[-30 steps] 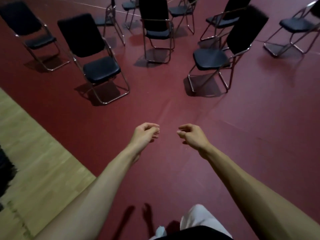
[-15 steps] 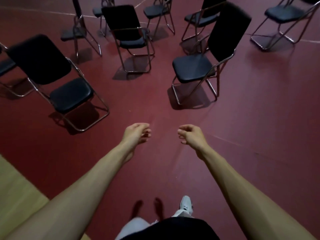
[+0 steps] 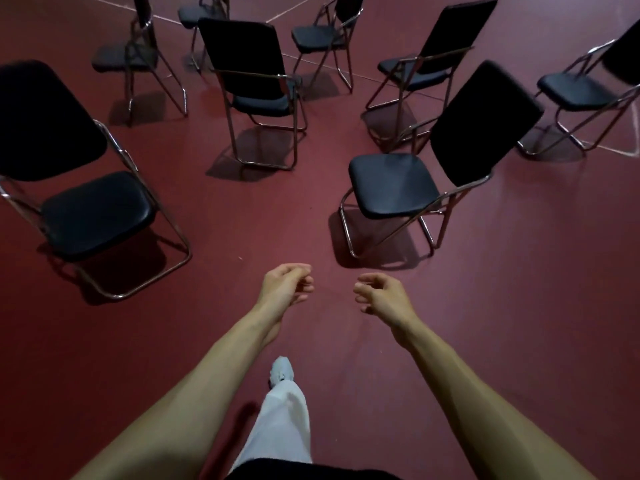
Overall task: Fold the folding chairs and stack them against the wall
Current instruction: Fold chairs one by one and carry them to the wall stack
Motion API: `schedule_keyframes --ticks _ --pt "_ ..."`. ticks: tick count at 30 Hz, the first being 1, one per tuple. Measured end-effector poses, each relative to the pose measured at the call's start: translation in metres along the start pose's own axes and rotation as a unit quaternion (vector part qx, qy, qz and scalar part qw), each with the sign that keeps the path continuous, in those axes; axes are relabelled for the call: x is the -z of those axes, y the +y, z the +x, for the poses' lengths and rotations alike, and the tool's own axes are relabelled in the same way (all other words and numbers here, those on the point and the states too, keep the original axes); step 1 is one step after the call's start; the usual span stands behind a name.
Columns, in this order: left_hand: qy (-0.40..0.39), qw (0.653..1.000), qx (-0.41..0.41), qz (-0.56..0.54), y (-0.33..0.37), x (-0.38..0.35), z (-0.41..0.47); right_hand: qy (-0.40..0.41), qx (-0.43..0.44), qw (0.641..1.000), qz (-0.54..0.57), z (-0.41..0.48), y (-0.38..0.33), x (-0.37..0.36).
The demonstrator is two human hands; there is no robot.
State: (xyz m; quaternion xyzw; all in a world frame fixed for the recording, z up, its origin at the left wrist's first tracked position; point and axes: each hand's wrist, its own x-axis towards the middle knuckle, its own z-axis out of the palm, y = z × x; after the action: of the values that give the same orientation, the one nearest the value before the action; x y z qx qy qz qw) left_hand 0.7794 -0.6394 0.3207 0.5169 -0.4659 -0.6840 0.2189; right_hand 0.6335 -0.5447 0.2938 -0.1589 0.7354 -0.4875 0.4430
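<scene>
Several black folding chairs with chrome frames stand unfolded on a dark red floor. The nearest right chair (image 3: 394, 183) is just ahead of my right hand (image 3: 381, 297), its seat facing me. The nearest left chair (image 3: 93, 213) stands to the left of my left hand (image 3: 285, 285). A third chair (image 3: 256, 84) stands further back in the middle. Both hands hang in front of me with loosely curled fingers and hold nothing. Neither hand touches a chair.
More unfolded chairs stand at the back (image 3: 322, 36), back right (image 3: 426, 64) and far right (image 3: 581, 90). White lines (image 3: 311, 60) cross the floor behind them. My white trouser leg and shoe (image 3: 282, 372) step forward between my arms.
I have walked forward and turned. The chairs are closer and larger in view, and the wooden floor strip at the left has left the frame. Both hands stay empty.
</scene>
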Motion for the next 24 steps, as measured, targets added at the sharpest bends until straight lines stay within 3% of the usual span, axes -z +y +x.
schedule_keyframes --ticks 10,18,24 --pt "-0.020 0.996 -0.019 0.087 0.126 0.046 0.183 0.032 -0.010 0.998 0.055 0.149 -0.124 -0.077" --pt "-0.060 0.994 -0.032 0.088 0.197 0.007 0.297 0.075 -0.009 0.985 0.156 0.263 -0.180 -0.068" --pt "-0.049 0.987 -0.043 0.147 0.257 -0.039 0.402 0.073 -0.003 0.984 0.162 0.383 -0.223 -0.054"
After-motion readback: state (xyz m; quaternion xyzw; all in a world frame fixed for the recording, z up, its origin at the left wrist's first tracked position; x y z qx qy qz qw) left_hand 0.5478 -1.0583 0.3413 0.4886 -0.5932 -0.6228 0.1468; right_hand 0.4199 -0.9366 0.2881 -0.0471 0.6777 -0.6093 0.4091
